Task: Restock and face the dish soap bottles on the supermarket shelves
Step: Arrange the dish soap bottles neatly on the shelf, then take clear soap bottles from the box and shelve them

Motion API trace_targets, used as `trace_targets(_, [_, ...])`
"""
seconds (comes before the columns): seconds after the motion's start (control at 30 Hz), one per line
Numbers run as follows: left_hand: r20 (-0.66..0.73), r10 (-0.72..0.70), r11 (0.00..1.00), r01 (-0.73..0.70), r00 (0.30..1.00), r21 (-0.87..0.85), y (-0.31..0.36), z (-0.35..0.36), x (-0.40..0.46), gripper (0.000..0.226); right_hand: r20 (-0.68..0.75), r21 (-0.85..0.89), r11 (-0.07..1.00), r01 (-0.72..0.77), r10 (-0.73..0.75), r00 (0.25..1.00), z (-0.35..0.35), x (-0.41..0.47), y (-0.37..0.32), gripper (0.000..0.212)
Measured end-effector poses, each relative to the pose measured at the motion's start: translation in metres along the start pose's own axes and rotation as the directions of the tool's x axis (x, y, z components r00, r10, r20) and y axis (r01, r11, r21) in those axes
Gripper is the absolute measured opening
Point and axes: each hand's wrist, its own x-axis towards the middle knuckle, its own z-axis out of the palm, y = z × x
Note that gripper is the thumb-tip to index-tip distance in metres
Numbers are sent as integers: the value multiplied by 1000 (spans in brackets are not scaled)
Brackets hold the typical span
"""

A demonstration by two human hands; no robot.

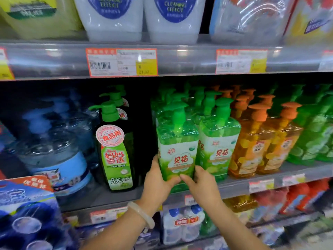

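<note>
A light green pump bottle of dish soap (pixel 177 141), wrapped in clear film with a white and green label, stands at the front edge of the middle shelf (pixel 239 184). My left hand (pixel 158 183) grips its lower left side, a pale bangle on the wrist. My right hand (pixel 198 184) holds its lower right corner, fingers on the front. A matching green bottle (pixel 219 141) stands right beside it, with more rows behind. A dark green bottle (pixel 115 147) stands to the left, across a gap.
Orange pump bottles (pixel 255 141) and further green ones (pixel 313 134) fill the shelf to the right. Blue film-wrapped jugs (pixel 54 152) sit at left. White refill jugs (pixel 142 17) stand on the upper shelf above price tags (pixel 121 62). Lower shelves hold more packs.
</note>
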Motion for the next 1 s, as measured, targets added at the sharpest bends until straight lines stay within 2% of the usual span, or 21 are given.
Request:
trace_targets(0.17, [19, -3, 1000, 3, 1000, 7, 4, 8, 2, 88, 48, -136, 990, -39, 46, 998, -8, 7, 5, 35])
trace_targets(0.43, [9, -24, 997, 23, 1000, 75, 8, 4, -1, 87, 78, -163, 986, -22, 35, 996, -13, 11, 7, 44])
trace_targets(0.63, [0, -71, 993, 70, 997, 94, 12, 5, -4, 89, 86, -157, 988, 12, 2, 996, -16, 8, 7, 43])
trace_targets(0.83, [39, -179, 946, 161, 983, 281, 8, 6, -11, 114, 93, -132, 991, 3, 10, 996, -21, -2, 11, 33])
trace_targets(0.9, [7, -169, 939, 158, 986, 306, 8, 7, -27, 110, 100, -108, 994, 25, -14, 995, -20, -13, 11, 26])
trace_targets(1.0, [30, -94, 919, 76, 995, 387, 7, -5, -57, 81, 181, -149, 979, 136, -109, 977, -10, -32, -3, 37])
